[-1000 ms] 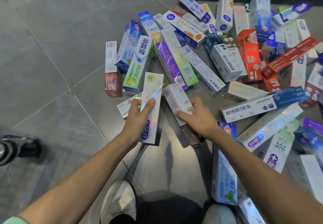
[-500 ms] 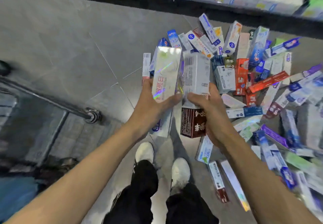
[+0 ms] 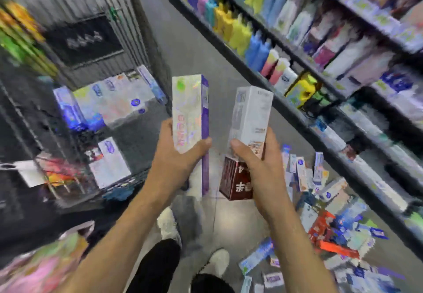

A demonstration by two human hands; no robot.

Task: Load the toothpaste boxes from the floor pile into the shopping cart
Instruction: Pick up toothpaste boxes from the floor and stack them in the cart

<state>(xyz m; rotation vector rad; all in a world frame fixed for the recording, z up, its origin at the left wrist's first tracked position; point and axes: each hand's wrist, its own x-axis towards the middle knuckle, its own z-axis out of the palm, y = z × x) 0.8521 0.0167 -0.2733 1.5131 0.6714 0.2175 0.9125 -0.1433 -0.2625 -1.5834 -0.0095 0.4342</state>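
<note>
My left hand [image 3: 176, 157] grips a shiny holographic toothpaste box [image 3: 190, 112] with a purple edge, held upright at chest height. My right hand [image 3: 258, 162] grips a white toothpaste box with a dark red end [image 3: 249, 119], also upright, just right of the first. The shopping cart [image 3: 75, 18] with dark wire walls stands to the left; several toothpaste boxes [image 3: 109, 103] lie in its basket. The floor pile of toothpaste boxes [image 3: 325, 221] spreads at the lower right, below and behind my right forearm.
Store shelves [image 3: 320, 48] packed with colourful bottles and boxes run along the right side of the aisle. Grey tiled floor [image 3: 196, 48] stretches ahead between cart and shelves. My white shoes [image 3: 169, 226] stand below my hands. The picture is motion-blurred.
I have lifted both boxes off the pile and turned left; the view swung up from the floor, so the cart's basket and the shelves now show.
</note>
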